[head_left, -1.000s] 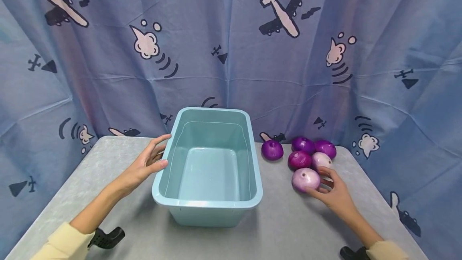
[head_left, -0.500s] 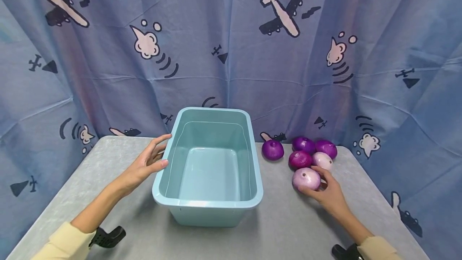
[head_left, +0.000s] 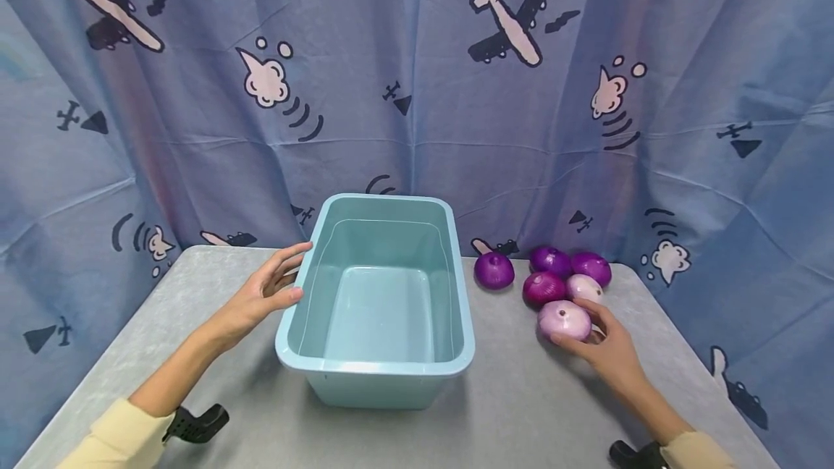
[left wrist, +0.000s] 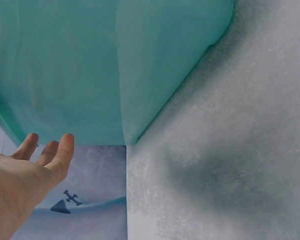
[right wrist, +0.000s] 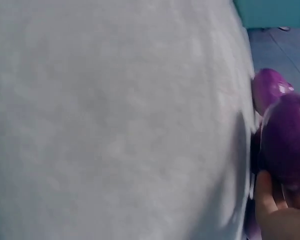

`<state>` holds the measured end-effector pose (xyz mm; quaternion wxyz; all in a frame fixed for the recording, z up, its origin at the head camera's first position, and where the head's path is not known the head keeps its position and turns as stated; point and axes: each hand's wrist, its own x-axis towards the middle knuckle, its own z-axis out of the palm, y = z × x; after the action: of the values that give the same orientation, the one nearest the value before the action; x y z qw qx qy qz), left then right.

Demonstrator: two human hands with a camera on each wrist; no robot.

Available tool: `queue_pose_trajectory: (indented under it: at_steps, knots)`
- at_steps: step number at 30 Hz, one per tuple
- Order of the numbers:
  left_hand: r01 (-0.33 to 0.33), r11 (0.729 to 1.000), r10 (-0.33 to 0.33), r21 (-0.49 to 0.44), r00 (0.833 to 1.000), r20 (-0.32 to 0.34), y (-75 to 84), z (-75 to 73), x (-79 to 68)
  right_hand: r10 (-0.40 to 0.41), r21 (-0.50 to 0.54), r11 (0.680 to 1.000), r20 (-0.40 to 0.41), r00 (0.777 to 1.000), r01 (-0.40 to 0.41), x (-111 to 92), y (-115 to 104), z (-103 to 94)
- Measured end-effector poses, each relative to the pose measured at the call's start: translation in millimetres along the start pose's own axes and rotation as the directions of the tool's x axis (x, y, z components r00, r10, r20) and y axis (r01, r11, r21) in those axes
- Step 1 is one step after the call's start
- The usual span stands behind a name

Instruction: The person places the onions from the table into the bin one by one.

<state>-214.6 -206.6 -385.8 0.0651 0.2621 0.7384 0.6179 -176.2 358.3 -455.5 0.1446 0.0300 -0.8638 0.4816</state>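
Note:
A pale purple onion (head_left: pixel 564 320) is gripped by my right hand (head_left: pixel 612 349), the thumb at its near side and the fingers round its right side. In the right wrist view the same onion (right wrist: pixel 287 142) looks dark purple, with fingers (right wrist: pixel 266 197) curled against it. My left hand (head_left: pixel 257 302) is at the left side of a light blue plastic tub (head_left: pixel 374 366), its thumb and fingertips at the rim. The left wrist view shows that hand (left wrist: pixel 25 175) with loosely extended fingers beside the tub's outer wall (left wrist: pixel 70 75). No object is visible inside the tub.
Behind the held onion sits a cluster of red onions (head_left: pixel 544 288), one of them paler (head_left: pixel 583 288). Another onion (head_left: pixel 494 271) stands apart, nearer the tub. All rest on a grey table (head_left: pixel 515 411). A blue curtain (head_left: pixel 417 93) printed with planes hangs behind the table.
My right hand has closed in on the pale onion and shifted it slightly right. The left hand and the tub have stayed in place.

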Motion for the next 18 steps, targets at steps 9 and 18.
queue_pose_trajectory:
  at_steps: [9, 18]
  knots:
    - [-0.006, 1.000, 0.006, -0.009, 1.000, -0.001, -1.3, -5.8, 1.7, -0.040, 0.118, 0.993, 0.073, 0.997, 0.032, 2.9, -2.6, -15.7]
    - [-0.019, 1.000, 0.019, -0.009, 1.000, -0.001, -3.7, -2.0, 5.6, -0.086, 0.195, 0.979, 0.166, 0.982, 0.053, 15.9, -18.1, -33.2]
